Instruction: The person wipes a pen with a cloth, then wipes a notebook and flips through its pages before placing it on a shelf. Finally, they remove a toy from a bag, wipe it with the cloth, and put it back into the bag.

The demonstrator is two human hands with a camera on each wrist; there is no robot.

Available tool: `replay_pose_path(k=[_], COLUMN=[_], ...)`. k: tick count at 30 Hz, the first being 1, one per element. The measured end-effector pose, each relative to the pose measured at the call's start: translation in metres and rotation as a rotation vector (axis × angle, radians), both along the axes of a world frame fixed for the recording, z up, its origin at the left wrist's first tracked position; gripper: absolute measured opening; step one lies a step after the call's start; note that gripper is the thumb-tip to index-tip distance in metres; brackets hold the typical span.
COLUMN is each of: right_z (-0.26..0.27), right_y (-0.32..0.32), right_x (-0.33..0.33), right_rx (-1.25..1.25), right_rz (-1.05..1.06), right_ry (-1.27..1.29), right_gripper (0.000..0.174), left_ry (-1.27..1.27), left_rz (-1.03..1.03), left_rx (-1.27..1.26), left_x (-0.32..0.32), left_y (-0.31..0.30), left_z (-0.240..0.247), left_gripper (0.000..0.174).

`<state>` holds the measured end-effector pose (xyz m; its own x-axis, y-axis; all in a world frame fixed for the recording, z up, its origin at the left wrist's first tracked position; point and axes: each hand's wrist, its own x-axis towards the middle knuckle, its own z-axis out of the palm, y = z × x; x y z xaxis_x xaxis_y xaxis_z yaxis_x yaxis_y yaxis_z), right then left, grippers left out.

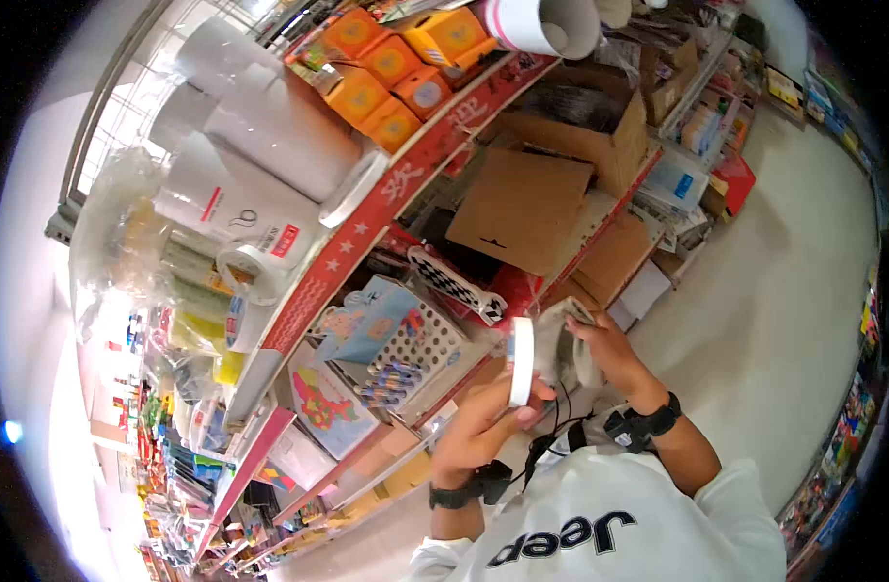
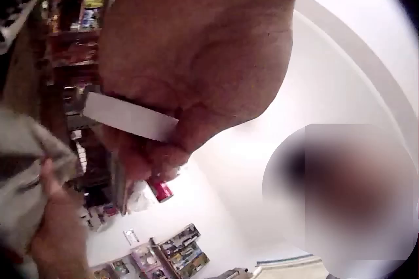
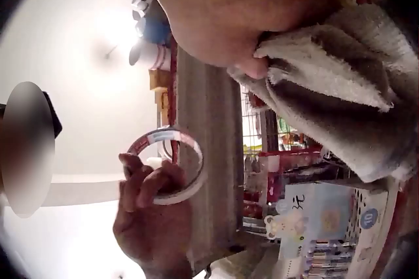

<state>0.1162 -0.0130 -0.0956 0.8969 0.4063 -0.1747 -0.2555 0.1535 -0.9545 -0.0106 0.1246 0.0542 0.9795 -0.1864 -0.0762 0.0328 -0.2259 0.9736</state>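
Note:
My left hand (image 1: 476,427) grips a narrow roll of white tape (image 1: 522,363), seen edge-on in the head view. In the right wrist view the roll (image 3: 163,136) shows as a ring with a red and pale blue inner band, and fingers of the left hand (image 3: 154,230) pass through it. A grey cloth (image 1: 559,351) is pinched in my right hand (image 1: 619,361), just beside the roll and apart from it. The cloth (image 3: 327,83) hangs in loose folds under the right hand (image 3: 242,11). In the left wrist view the roll (image 2: 129,117) lies across the left hand's fingers.
Shelving with a red edge strip (image 1: 367,215) runs along the left, holding white rolls (image 1: 285,126), orange boxes (image 1: 391,60) and an open cardboard box (image 1: 614,141). A pen display (image 1: 396,378) stands on a lower shelf. Pale floor (image 1: 755,272) stretches along the right.

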Motion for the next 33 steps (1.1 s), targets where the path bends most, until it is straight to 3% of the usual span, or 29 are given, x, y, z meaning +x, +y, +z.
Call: replay_pose_path(k=[2, 5, 7, 9, 11, 14, 17, 20, 24, 29, 33], right_z=[0.016, 0.029, 0.031, 0.030, 0.029, 0.007, 0.011, -0.029, 0.001, 0.034, 0.014], right_y=[-0.004, -0.009, -0.009, -0.007, -0.007, -0.005, -0.008, 0.000, -0.012, -0.018, -0.009], right_x=[-0.001, -0.002, -0.004, -0.003, -0.005, 0.001, 0.001, 0.005, 0.002, -0.003, 0.002], right_rx=[0.040, -0.018, -0.159, -0.048, -0.015, -0.077, -0.135, 0.015, -0.017, -0.068, -0.027], right_rz=[0.020, 0.089, 0.101, 0.197, 0.243, 0.297, 0.301, 0.246, 0.232, 0.269, 0.378], right_ry=[0.057, 0.118, 0.129, 0.037, -0.041, -0.178, -0.064, -0.077, -0.134, -0.183, -0.110], right_gripper=[0.032, 0.032, 0.032, 0.031, 0.030, 0.028, 0.029, 0.028, 0.027, 0.025, 0.028], left_ry=[-0.133, -0.399, -0.526, -0.841, -1.041, -1.054, -1.017, -0.992, -0.780, -0.838, -0.900], left_rz=[0.053, 0.419, 0.524, 0.720, 0.771, 0.770, 0.759, 0.762, 0.755, 0.694, 0.712], left_rx=[0.166, 0.461, 0.759, 0.926, 1.067, 1.156, 1.141, 1.201, 1.119, 1.118, 1.120], left_x=[-0.003, -0.003, 0.006, 0.027, 0.049, 0.074, 0.101, 0.113, 0.112, 0.114, 0.114], left_y=[0.001, -0.001, -0.003, 0.006, 0.015, 0.032, 0.049, 0.059, 0.053, 0.061, 0.063], left_z=[0.044, 0.074, 0.108, 0.118, 0.136, 0.152, 0.149, 0.141, 0.138, 0.132, 0.129], left_gripper=[0.031, 0.030, 0.017, 0.011, 0.005, 0.007, 0.008, 0.011, 0.019, 0.022, 0.021])
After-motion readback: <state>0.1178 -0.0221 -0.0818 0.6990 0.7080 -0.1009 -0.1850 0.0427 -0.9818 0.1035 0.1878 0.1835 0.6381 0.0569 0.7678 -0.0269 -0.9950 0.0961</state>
